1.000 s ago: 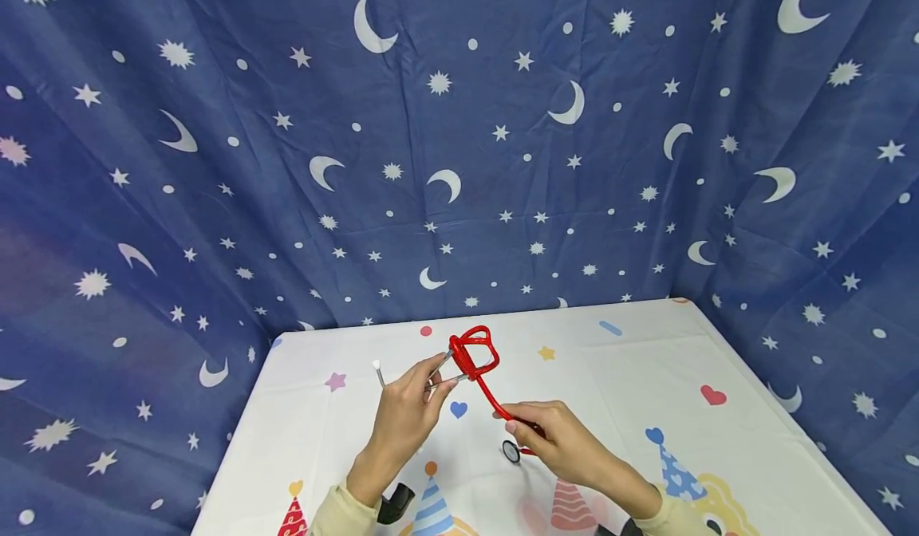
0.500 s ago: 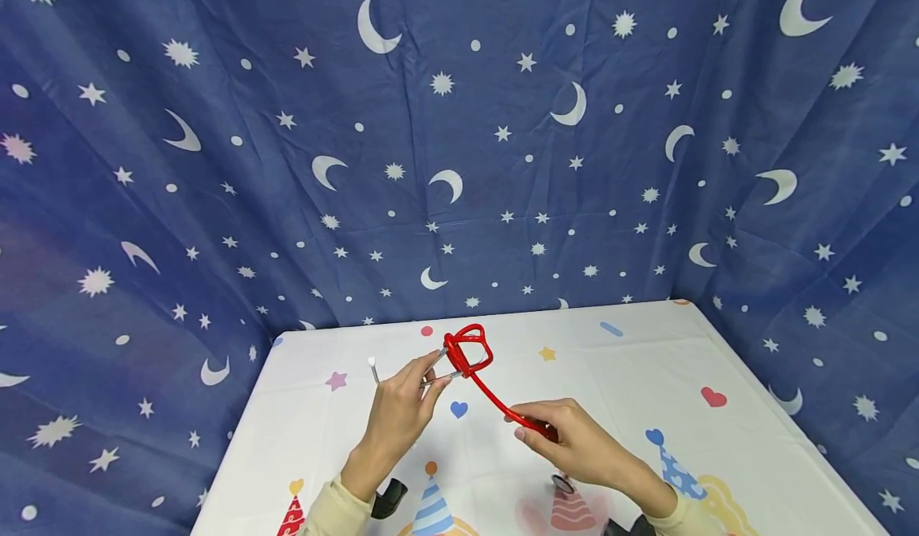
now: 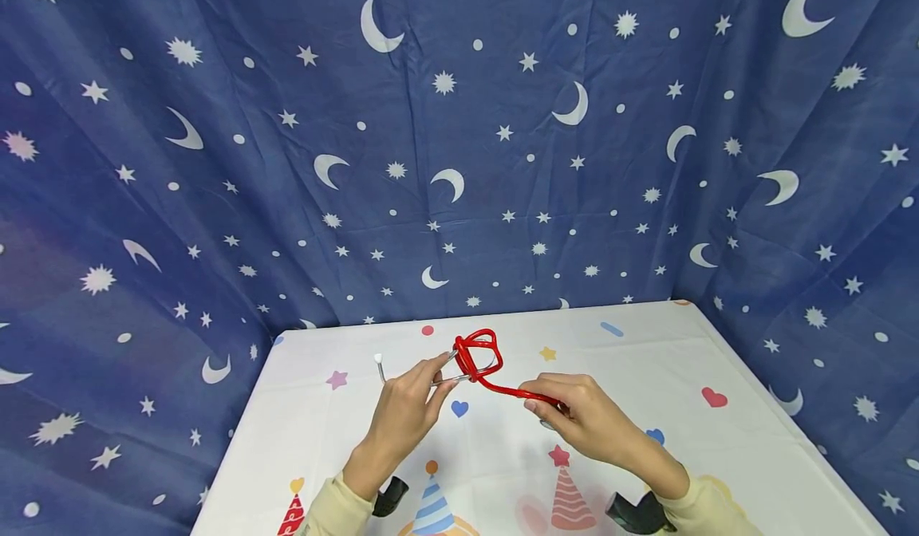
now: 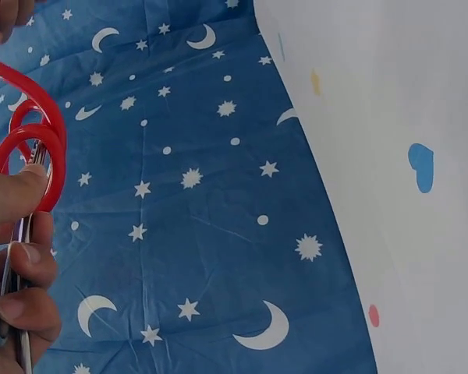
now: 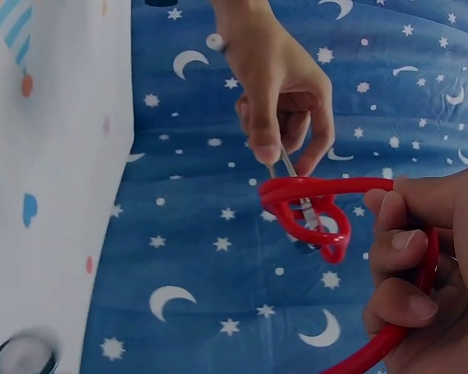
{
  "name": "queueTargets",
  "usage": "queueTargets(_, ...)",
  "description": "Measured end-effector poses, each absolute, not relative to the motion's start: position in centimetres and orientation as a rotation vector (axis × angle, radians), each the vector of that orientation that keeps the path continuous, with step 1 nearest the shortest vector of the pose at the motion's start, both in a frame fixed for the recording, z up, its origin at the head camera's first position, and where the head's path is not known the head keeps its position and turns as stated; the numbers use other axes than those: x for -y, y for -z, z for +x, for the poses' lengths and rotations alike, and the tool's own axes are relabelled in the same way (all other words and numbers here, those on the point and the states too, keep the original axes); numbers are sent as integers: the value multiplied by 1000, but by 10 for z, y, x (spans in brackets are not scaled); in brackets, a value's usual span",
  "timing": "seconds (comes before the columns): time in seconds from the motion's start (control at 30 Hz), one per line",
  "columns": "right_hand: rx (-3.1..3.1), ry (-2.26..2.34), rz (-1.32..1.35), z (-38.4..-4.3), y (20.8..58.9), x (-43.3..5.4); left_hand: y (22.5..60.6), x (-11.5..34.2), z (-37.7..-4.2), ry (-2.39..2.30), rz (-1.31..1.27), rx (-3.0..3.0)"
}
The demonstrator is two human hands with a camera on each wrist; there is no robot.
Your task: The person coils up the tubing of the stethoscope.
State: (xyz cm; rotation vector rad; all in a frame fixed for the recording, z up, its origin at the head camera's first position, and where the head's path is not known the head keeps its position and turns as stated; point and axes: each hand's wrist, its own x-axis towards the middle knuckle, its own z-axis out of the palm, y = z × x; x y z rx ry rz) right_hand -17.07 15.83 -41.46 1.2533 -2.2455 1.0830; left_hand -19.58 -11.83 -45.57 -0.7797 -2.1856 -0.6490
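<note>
A stethoscope with red tubing is held up above the table between both hands. My left hand grips its metal ear tubes; one white ear tip sticks out past the back of that hand. Red tubing is looped and wrapped around the metal part, as the left wrist view shows at the red coil. My right hand pinches the free run of tubing, which passes through its curled fingers. The chest piece hangs at the lower left of the right wrist view, blurred.
Below the hands is a table with a white cloth, printed with party hats, hearts and stars. A blue curtain with moons and stars hangs behind it and at both sides. A black wrist mount shows at the right sleeve.
My right hand has moved right and slightly up, along the tubing. The chest piece swung from beside the right hand to mostly behind it. My left hand stays nearly in place.
</note>
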Motion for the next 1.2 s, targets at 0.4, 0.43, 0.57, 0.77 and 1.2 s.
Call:
queueTargets(0.4,2216,-937,1296,-183,397,-158,453,111,-187,652,-952,2218)
queueTargets(0.43,2211,-931,1305,-184,397,-157,453,111,-186,649,-965,2219)
queueTargets(0.57,2225,-932,1295,-186,394,-157,453,109,-185,636,-1003,2208)
queueTargets(0.77,2271,-963,1243,-190,392,-156,453,107,-184,610,-1029,2198)
queueTargets(1.2,2262,-985,1272,-206,392,-149,448,105,-179,536,-1097,2171)
